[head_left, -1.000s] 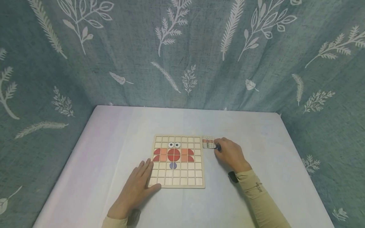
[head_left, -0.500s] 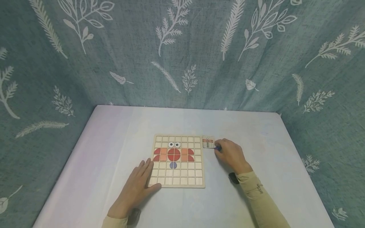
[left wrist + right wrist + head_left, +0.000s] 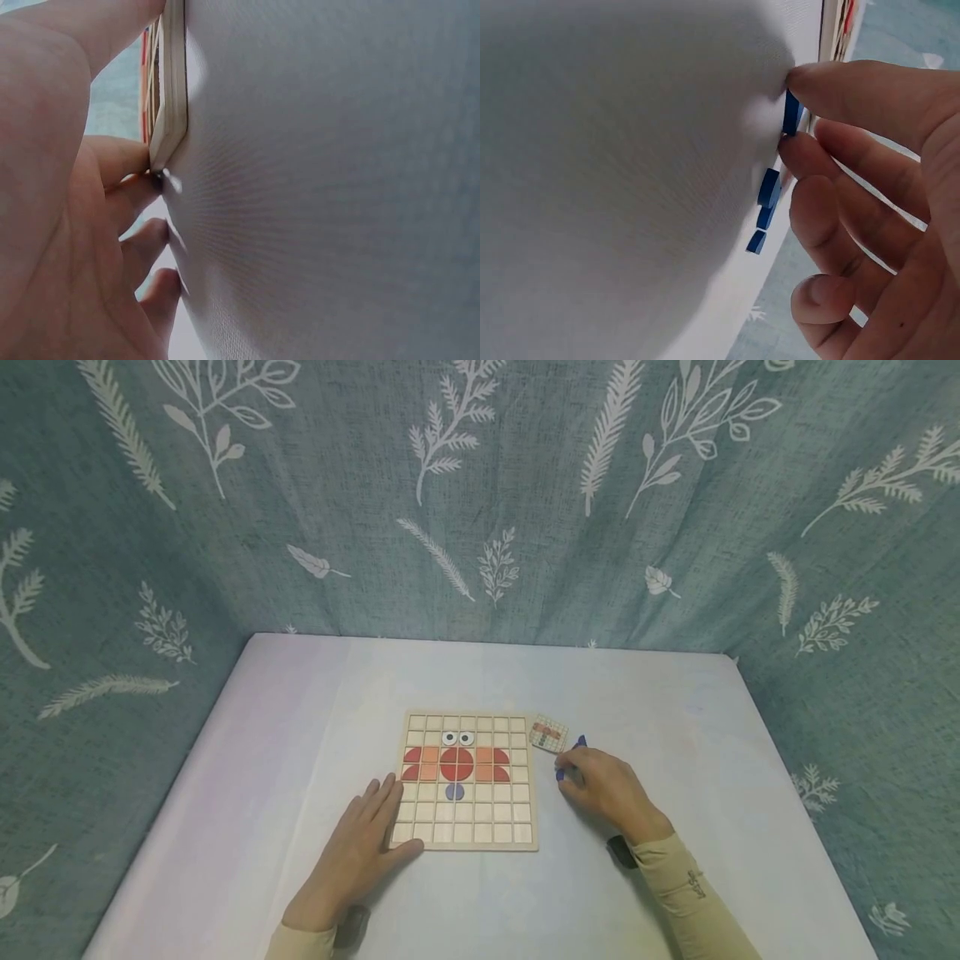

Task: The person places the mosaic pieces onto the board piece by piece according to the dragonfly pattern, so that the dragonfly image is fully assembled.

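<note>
My left hand lies at the lower left corner of a square wooden grid board, fingers along its left side and thumb at the near edge. Pieces set in the board form two white eyes, a red circle, red and orange side pieces and a small blue circle. Right of the board, my right hand pinches a small flat blue piece between thumb and index finger, low over the table. Several more blue pieces lie just beyond those fingers.
A small patterned card lies tilted beside the board's upper right corner. The white table extends around the board, and a green leaf-print curtain stands at its back and sides.
My right hand has moved slightly toward me, pinching the blue piece, and other blue pieces now show above it. The card has turned a little. The left hand has stayed in place.
</note>
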Available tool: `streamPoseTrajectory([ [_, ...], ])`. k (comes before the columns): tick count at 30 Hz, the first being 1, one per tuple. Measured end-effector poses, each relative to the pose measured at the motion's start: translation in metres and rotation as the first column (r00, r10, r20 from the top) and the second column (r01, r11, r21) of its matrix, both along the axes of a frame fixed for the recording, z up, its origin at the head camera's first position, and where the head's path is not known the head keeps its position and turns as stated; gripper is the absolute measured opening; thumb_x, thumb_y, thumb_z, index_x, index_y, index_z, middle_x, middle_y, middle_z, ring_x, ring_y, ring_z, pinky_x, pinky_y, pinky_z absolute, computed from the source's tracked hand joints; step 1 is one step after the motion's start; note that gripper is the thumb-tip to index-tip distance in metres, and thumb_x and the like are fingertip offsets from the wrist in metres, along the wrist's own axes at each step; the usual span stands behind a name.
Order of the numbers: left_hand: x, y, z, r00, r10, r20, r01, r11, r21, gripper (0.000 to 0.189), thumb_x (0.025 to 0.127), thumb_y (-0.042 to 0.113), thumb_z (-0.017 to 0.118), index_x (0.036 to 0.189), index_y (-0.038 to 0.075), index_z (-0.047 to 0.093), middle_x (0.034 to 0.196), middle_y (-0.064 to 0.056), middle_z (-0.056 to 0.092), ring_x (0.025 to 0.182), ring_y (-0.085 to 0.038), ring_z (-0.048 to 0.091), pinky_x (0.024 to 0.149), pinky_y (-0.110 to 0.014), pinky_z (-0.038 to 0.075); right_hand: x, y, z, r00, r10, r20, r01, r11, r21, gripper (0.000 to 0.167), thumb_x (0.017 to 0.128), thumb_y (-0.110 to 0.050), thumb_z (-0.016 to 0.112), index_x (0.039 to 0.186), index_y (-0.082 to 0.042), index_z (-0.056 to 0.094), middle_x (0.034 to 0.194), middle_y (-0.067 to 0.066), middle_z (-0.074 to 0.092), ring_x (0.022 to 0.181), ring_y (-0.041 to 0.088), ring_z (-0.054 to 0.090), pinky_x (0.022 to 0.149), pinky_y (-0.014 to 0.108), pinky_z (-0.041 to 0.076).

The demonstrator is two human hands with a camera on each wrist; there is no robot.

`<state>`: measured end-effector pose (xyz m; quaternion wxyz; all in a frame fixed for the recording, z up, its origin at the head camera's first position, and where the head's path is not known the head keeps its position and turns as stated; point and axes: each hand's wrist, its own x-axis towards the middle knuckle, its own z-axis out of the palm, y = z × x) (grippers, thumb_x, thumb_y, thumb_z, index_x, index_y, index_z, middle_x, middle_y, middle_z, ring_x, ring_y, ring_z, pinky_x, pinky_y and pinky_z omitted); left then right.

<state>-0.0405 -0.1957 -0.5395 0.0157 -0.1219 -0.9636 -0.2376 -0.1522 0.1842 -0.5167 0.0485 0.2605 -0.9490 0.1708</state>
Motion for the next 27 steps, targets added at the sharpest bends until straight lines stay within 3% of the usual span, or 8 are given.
streamPoseTrajectory([
  [9, -0.0010, -0.0005, 0.0005, 1.000, 0.003, 0.009, -0.004, 1.000, 0.010, 0.090, 0.090, 0.051, 0.072, 0.155, 0.000, 0.036, 0.161, -0.018, 0.035, 0.149, -0.042, 0.026, 0.120, -0.058, 0.024, 0.0003, 0.0014, 0.0023, 0.997, 0.026, -0.079, -0.021, 0.998, 0.063, 0.028, 0.077, -0.021, 0.088, 0.101, -0.012, 0.077, 0.092, 0.002, 0.072, 0.081, 0.019, 0.069, 0.069, 0.037, 0.059],
  [27, -0.0008, -0.0008, -0.0011, 1.000, 0.004, 0.010, -0.004, 1.000, 0.018, 0.090, 0.091, 0.052, 0.071, 0.156, 0.001, 0.036, 0.161, -0.017, 0.035, 0.150, -0.041, 0.026, 0.121, -0.058, 0.023, -0.0006, -0.0026, 0.0042, 0.999, 0.008, -0.041, -0.005, 0.997, 0.079, 0.021, 0.079, -0.019, 0.084, 0.099, -0.016, 0.079, 0.093, 0.001, 0.072, 0.080, 0.017, 0.066, 0.069, 0.037, 0.058],
])
